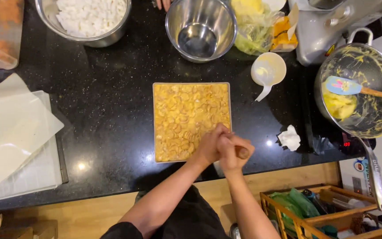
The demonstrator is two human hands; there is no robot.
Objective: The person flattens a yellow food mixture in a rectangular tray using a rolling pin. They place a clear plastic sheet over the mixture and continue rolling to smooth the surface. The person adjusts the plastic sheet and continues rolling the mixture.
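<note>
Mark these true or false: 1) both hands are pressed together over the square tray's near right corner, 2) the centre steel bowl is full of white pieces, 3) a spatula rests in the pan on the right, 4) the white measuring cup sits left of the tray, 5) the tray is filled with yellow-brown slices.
1) True: the left hand and right hand are clasped over the near right corner of the square tray.
2) False: the centre steel bowl looks empty; the white pieces are in the steel bowl further left.
3) True: a spatula with a wooden handle lies in the batter-smeared pan.
4) False: the white measuring cup sits right of the tray.
5) True.
</note>
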